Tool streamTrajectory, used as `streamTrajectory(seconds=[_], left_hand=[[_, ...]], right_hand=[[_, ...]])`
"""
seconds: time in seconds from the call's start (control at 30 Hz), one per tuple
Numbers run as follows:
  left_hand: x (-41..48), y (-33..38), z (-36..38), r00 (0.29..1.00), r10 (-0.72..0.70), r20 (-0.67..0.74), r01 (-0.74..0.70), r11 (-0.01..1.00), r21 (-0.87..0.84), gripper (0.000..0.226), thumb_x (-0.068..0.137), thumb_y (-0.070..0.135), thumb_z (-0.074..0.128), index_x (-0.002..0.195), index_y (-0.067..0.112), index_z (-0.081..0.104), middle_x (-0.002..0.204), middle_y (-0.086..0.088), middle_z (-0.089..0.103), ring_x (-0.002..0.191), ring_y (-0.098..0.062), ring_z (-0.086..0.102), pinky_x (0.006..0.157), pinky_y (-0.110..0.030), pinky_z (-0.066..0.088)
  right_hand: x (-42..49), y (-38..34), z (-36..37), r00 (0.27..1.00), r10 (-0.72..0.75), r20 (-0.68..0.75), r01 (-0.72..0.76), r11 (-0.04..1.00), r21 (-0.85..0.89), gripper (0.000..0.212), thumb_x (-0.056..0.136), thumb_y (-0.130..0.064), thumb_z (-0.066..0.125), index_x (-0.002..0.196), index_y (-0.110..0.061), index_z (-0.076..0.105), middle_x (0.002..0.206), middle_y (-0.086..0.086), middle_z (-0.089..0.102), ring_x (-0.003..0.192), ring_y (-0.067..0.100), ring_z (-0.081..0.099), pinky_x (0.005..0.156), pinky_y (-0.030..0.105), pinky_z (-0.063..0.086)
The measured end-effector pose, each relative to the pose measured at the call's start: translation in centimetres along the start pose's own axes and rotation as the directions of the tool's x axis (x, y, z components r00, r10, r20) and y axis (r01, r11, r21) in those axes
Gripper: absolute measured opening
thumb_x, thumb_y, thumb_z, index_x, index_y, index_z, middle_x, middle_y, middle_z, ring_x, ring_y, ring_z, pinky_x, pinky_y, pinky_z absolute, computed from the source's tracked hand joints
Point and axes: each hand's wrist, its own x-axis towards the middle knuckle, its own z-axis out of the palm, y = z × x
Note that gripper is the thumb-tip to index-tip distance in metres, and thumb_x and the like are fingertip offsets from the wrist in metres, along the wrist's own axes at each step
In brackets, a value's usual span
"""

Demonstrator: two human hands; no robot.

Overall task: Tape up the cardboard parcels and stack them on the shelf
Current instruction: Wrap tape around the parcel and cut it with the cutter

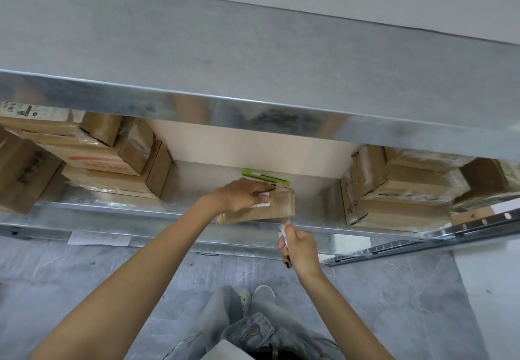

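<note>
A small brown cardboard parcel (pixel 277 203) wrapped in clear tape lies on the metal shelf (pixel 185 188) near its front edge. My left hand (pixel 242 195) rests on the parcel's top left with its fingers over a white label (pixel 263 200). My right hand (pixel 299 248) is in front of the shelf edge, below the parcel's right corner, and grips a small white object (pixel 283 231), with what looks like a strip of clear tape running up to the parcel. A green utility knife (pixel 266 177) lies on the shelf just behind the parcel.
Stacked taped parcels (pixel 112 159) fill the shelf's left part and another stack (pixel 405 190) its right. An upper metal shelf (pixel 253 58) overhangs. A paper sheet (pixel 100 238) is on the front rail. My legs and shoes (pixel 254 297) stand on grey floor.
</note>
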Motion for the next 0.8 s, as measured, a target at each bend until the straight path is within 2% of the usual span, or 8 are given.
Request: streamTrajectory(seconds=[0.1, 0.27, 0.4, 0.47, 0.53, 0.63, 0.73, 0.8], left_hand=[[0.1, 0.2, -0.6, 1.000, 0.019, 0.007, -0.019, 1.000, -0.020, 0.045, 0.101, 0.038, 0.044, 0.146, 0.030, 0.040, 0.151, 0.006, 0.039, 0.136, -0.017, 0.038, 0.103, -0.022, 0.030], [0.7, 0.0, -1.2, 1.000, 0.022, 0.016, -0.021, 0.996, -0.082, 0.041, 0.101, 0.037, 0.045, 0.141, 0.029, 0.048, 0.144, 0.006, 0.048, 0.130, -0.015, 0.045, 0.096, -0.020, 0.033], [1.3, 0.6, -2.3, 0.996, -0.068, 0.053, 0.065, 0.996, 0.063, 0.034, 0.101, 0.037, 0.044, 0.131, 0.028, 0.057, 0.126, 0.001, 0.059, 0.115, -0.021, 0.052, 0.098, -0.032, 0.039], [1.7, 1.5, -1.8, 0.994, -0.111, 0.019, 0.105, 0.977, 0.187, 0.032, 0.098, 0.037, 0.040, 0.121, 0.028, 0.060, 0.115, 0.001, 0.062, 0.105, -0.023, 0.055, 0.090, -0.037, 0.041], [1.9, 2.4, -0.3, 0.993, -0.109, -0.038, 0.114, 0.976, 0.188, 0.037, 0.093, 0.048, 0.039, 0.113, 0.023, 0.058, 0.108, 0.001, 0.063, 0.097, -0.025, 0.058, 0.080, -0.038, 0.042], [1.7, 2.9, 1.9, 0.981, -0.020, -0.191, 0.091, 0.925, 0.369, 0.069, 0.076, 0.076, 0.049, 0.123, 0.024, 0.050, 0.124, 0.005, 0.058, 0.112, -0.023, 0.055, 0.095, -0.043, 0.038], [1.6, 2.5, 2.1, 0.963, 0.065, -0.262, 0.063, 0.889, 0.454, 0.062, 0.082, 0.071, 0.050, 0.127, 0.028, 0.050, 0.130, 0.007, 0.056, 0.119, -0.022, 0.051, 0.103, -0.043, 0.031], [1.4, 2.5, 1.4, 0.968, 0.072, -0.242, 0.041, 0.901, 0.432, 0.047, 0.089, 0.064, 0.045, 0.117, 0.029, 0.056, 0.118, 0.006, 0.062, 0.113, -0.022, 0.055, 0.098, -0.040, 0.031]], right_hand=[[1.3, 0.4, 0.5, 0.999, 0.029, -0.024, -0.030, 0.999, -0.038, 0.061, 0.098, -0.032, 0.042, 0.042, -0.011, 0.053, 0.034, -0.001, 0.045, 0.036, 0.020, 0.045, 0.048, 0.025, 0.039], [2.4, 0.1, 1.4, 0.998, 0.045, -0.043, -0.047, 0.998, -0.038, 0.062, 0.098, -0.039, 0.041, 0.043, -0.014, 0.054, 0.036, -0.003, 0.050, 0.043, 0.020, 0.050, 0.058, 0.032, 0.045], [2.4, -0.3, 1.6, 0.998, 0.069, -0.011, -0.070, 0.997, -0.020, 0.059, 0.099, -0.038, 0.041, 0.049, -0.010, 0.053, 0.036, -0.002, 0.048, 0.038, 0.019, 0.046, 0.048, 0.026, 0.040], [2.4, -0.6, 1.4, 0.996, 0.089, 0.006, -0.089, 0.996, -0.019, 0.057, 0.099, -0.035, 0.041, 0.051, -0.008, 0.053, 0.036, -0.001, 0.047, 0.034, 0.017, 0.044, 0.042, 0.022, 0.037], [2.3, -0.7, 1.4, 0.994, 0.107, 0.024, -0.107, 0.994, -0.027, 0.053, 0.099, -0.030, 0.041, 0.053, -0.007, 0.053, 0.036, 0.001, 0.046, 0.030, 0.015, 0.042, 0.037, 0.018, 0.033], [2.2, -0.5, 1.5, 0.992, 0.121, 0.040, -0.120, 0.992, -0.026, 0.054, 0.099, -0.031, 0.040, 0.054, -0.005, 0.054, 0.035, 0.001, 0.045, 0.027, 0.014, 0.041, 0.035, 0.017, 0.031], [2.1, -0.8, 1.4, 0.991, 0.125, 0.047, -0.125, 0.992, -0.006, 0.055, 0.099, -0.032, 0.042, 0.053, -0.005, 0.054, 0.033, 0.001, 0.044, 0.026, 0.014, 0.040, 0.034, 0.017, 0.031], [2.0, -1.1, 1.4, 0.991, 0.124, 0.057, -0.124, 0.992, 0.000, 0.054, 0.099, -0.029, 0.043, 0.053, -0.004, 0.054, 0.033, 0.001, 0.044, 0.026, 0.013, 0.039, 0.034, 0.017, 0.031]])
